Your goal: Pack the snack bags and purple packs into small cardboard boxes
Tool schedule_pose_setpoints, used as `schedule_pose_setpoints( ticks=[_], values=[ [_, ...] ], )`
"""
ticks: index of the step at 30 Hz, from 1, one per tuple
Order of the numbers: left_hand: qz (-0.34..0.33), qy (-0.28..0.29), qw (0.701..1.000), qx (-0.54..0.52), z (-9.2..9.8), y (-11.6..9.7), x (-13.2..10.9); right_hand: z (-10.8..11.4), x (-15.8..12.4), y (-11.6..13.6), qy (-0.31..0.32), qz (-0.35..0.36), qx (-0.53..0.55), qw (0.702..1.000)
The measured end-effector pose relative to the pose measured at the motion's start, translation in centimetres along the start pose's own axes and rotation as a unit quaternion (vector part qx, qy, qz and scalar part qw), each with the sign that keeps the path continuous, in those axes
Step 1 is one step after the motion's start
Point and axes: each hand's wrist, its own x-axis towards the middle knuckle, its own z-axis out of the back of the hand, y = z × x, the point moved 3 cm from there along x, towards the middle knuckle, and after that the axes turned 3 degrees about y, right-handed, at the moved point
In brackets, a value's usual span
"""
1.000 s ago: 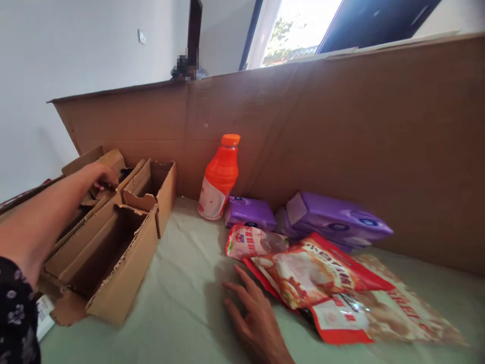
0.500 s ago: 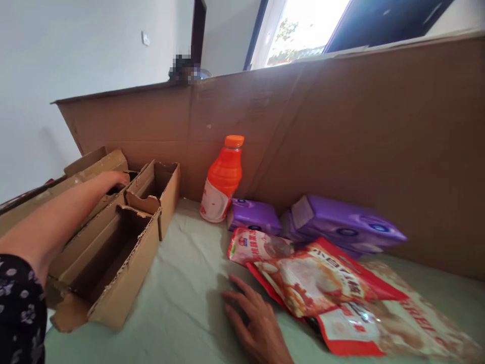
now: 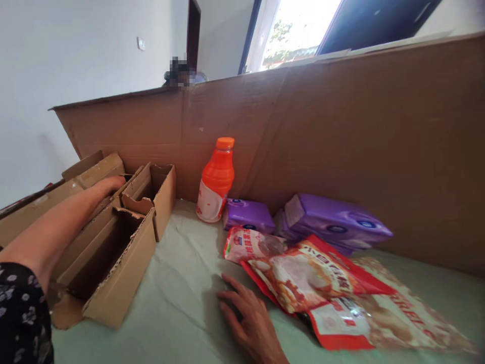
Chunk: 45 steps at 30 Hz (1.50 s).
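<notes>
Left hand (image 3: 109, 185) reaches into a corrugated cardboard box (image 3: 125, 283), finger pose hidden; right hand (image 3: 252, 323) lies lower centre, fingers spread, beside a glossy red packet (image 3: 310, 275).

An orange drink bottle (image 3: 215, 182) with an orange cap stands upright against a tall cardboard wall (image 3: 341, 131). Just beside it lies a small purple pack (image 3: 248, 215), with a larger purple pack (image 3: 333, 220) farther right. Behind the wall are a bright window (image 3: 299, 25), a white wall (image 3: 56, 60) and a light switch (image 3: 141, 43).

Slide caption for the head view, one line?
Left hand reaches into the cardboard boxes; right hand lies flat on the green cloth beside red snack bags, orange bottle and purple packs behind.
</notes>
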Motion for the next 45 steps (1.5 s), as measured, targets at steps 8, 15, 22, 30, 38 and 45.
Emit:
schedule_pose_setpoints(
  ticks=[8,15,22,30,38,45],
  values=[
    [0.133,-0.125,0.971,0.157,11.3,-1.9,-5.4,0.1,0.5,0.4,-0.005,-0.014,0.083,0.996],
    [0.034,-0.280,0.949,0.139,14.7,-7.4,-14.9,3.4,1.9,3.7,-0.029,-0.089,0.324,0.941],
    [-0.262,-0.073,0.961,-0.052,2.3,-16.1,-22.2,9.1,2.8,10.7,-0.010,-0.126,0.679,0.723],
    [-0.298,-0.059,0.948,-0.096,-2.6,-17.2,-21.0,11.8,6.4,5.9,-0.091,-0.241,0.581,0.772],
    [-0.026,-0.229,0.969,-0.093,6.2,-1.1,-17.8,16.5,6.7,-1.6,-0.190,-0.269,0.322,0.887],
    [0.028,-0.137,0.989,-0.044,3.7,6.0,-19.5,5.6,-1.4,-0.9,-0.074,-0.064,0.167,0.981]
  ],
)
